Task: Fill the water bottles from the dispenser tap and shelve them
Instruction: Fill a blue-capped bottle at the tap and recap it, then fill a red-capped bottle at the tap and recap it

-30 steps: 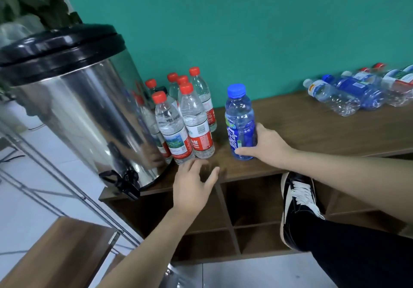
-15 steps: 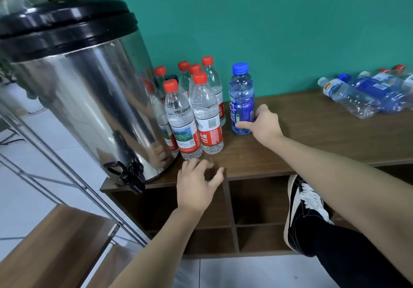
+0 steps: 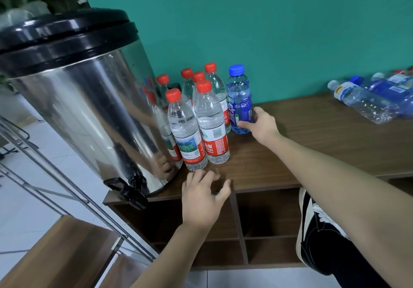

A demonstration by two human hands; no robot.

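Our right hand [image 3: 259, 125] grasps blue bottle [image 3: 239, 100] low, upright near surface [image 3: 312, 144] back edge. Left hand [image 3: 202, 196] released at front edge. Full, capped, heavy, likely slippery; we'd hold mid-body.

The scene is seen from one head-worn camera, aimed forward and down, close over the table [image 3: 312, 144] against the wall.

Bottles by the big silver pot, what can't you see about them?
- Head view: red-capped bottles at the back are hidden by the front ones; their count is unclear.
- Lying bottles run off the right edge.
- The right hand covers part of the blue bottle.
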